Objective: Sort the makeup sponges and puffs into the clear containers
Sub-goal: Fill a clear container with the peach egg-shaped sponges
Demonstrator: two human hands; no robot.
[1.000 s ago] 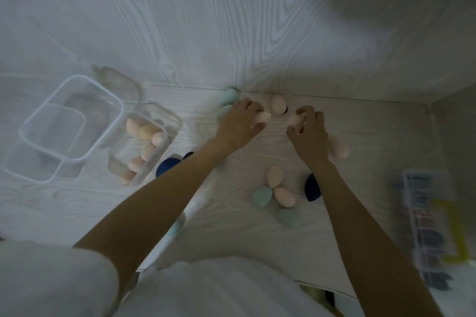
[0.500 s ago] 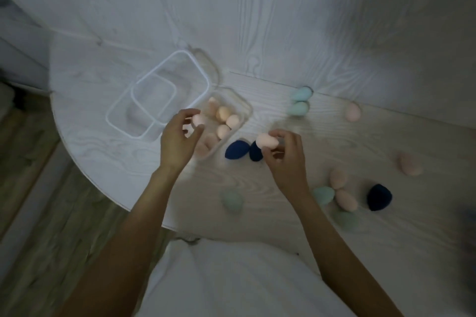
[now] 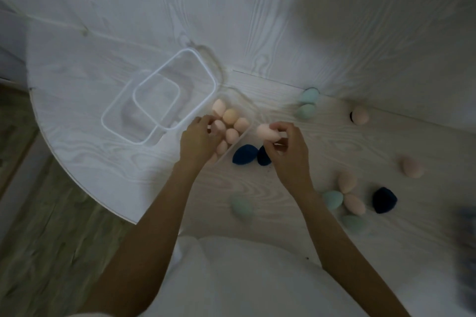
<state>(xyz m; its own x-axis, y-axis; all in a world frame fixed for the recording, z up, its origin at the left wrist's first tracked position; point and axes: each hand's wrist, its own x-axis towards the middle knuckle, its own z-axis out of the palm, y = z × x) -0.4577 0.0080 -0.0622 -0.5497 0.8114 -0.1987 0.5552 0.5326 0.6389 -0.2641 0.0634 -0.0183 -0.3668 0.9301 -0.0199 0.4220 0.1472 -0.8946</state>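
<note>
A small clear container (image 3: 252, 117) holds several pink and peach sponges (image 3: 230, 116). My left hand (image 3: 198, 140) hovers over its near end, fingertips pinched at a pink sponge (image 3: 219, 125) inside. Just right of the container, my right hand (image 3: 288, 152) holds a pink sponge (image 3: 268, 132) in its fingertips. Two dark blue sponges (image 3: 244, 154) lie on the table under that hand. Loose sponges are scattered to the right: two green ones (image 3: 307, 103) by the wall, pink ones (image 3: 360, 115), and a mixed cluster (image 3: 347, 195) with a dark blue one (image 3: 383, 200).
Two larger clear containers (image 3: 180, 59), one nested in the other, stand left of the small one. A green sponge (image 3: 242, 207) lies near the table's front edge. The curved table edge (image 3: 77, 177) drops to wooden floor at left. A blurred dark object (image 3: 466, 244) sits far right.
Both hands picked up pink sponges at the back of the table and carried them left to the small container. My view swung left with them. The left hand now reaches into the container.
</note>
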